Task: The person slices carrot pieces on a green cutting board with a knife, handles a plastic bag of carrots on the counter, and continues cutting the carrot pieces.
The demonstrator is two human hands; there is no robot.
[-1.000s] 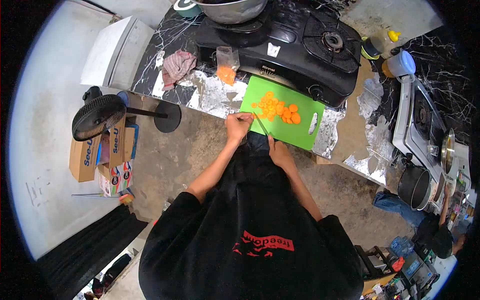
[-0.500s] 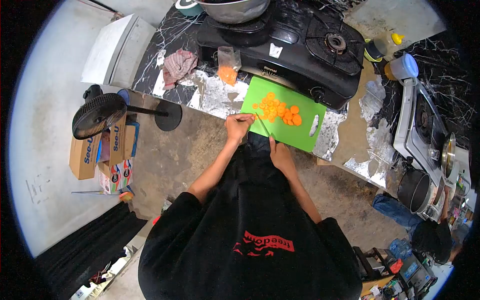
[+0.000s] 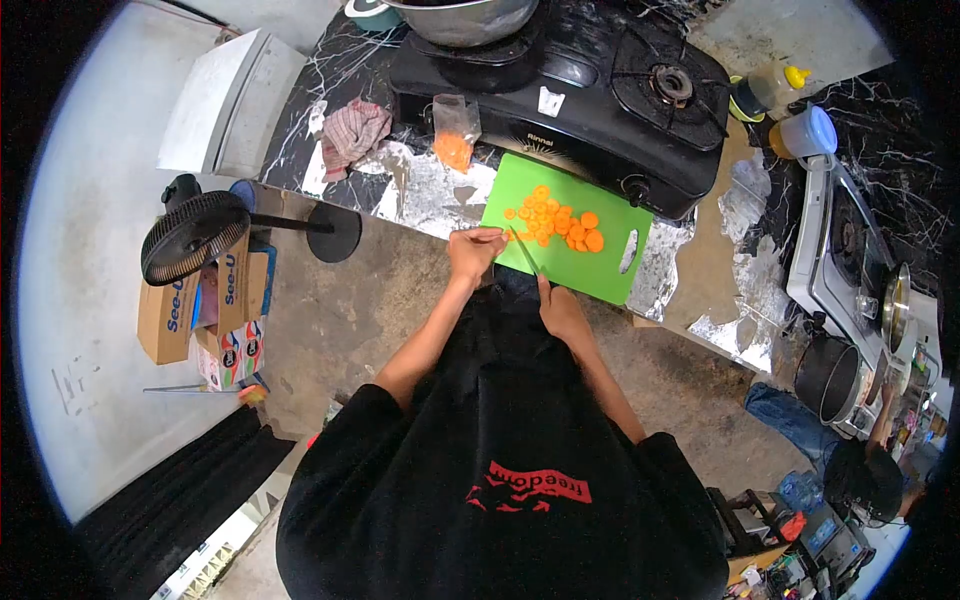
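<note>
Rn, R hand (image 3: 562,308) grips knife (image 3: 527,255) over green board (image 3: 585,268), L hand (image 3: 474,254) pinching 1 carrot bit (image 3: 509,236).

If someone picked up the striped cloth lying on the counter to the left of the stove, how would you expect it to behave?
The striped cloth would probably be floppy, since it lies crumpled in loose folds. It looks like thin fabric, so it is likely light for its size. With no rounded, rigid shape, it seems unlikely to roll.
</note>
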